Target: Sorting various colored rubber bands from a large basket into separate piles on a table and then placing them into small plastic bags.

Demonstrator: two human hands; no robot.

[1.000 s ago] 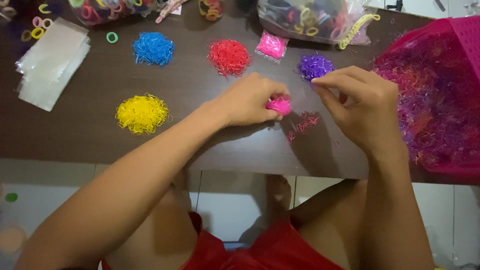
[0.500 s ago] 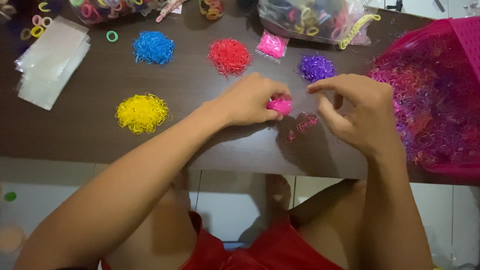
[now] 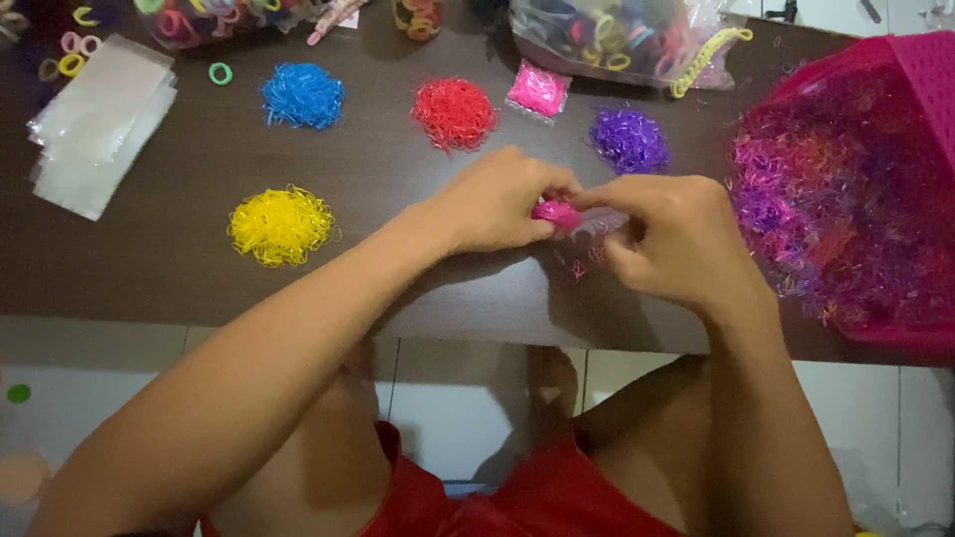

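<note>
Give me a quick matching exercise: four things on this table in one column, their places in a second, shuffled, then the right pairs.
Things:
1. yellow bands
2. purple bands
3. pink basket
4. clear bags

Places:
A. far right edge of the table
B. far left, stacked flat
C. just beyond the right hand
D. left of the left hand, alone in the near row

Pairs: 1-D, 2-C, 3-A, 4-B
</note>
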